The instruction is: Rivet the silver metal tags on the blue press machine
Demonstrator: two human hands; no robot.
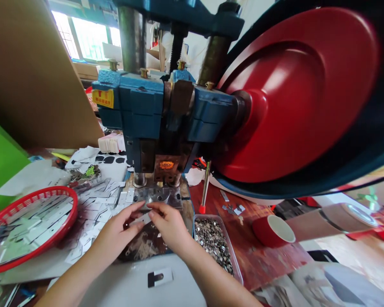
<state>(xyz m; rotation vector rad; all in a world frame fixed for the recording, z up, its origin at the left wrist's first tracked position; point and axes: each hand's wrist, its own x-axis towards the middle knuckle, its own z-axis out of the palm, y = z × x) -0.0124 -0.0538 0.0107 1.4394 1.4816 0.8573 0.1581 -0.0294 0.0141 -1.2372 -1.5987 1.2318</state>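
Observation:
My left hand (120,224) and my right hand (171,224) are close together in front of the blue press (141,102). A small white flat piece (144,218) is between them, pinched by the fingers and thumbs; part of it is hidden. Just beyond my fingertips lies the clear plate (171,198) on the press bed, below the ram. Under my hands, a dark work surface (160,245) carries scattered small bits. Nearer to me, another white piece with a black end (160,277) rests on a white surface.
On the left, a red basket (73,209) holds many white strips, with more strips (96,202) spread beside it. A clear tray (236,260) of small metal parts is right of my right hand. The red flywheel (294,111) looms upper right; a red cup (265,230) lies below it.

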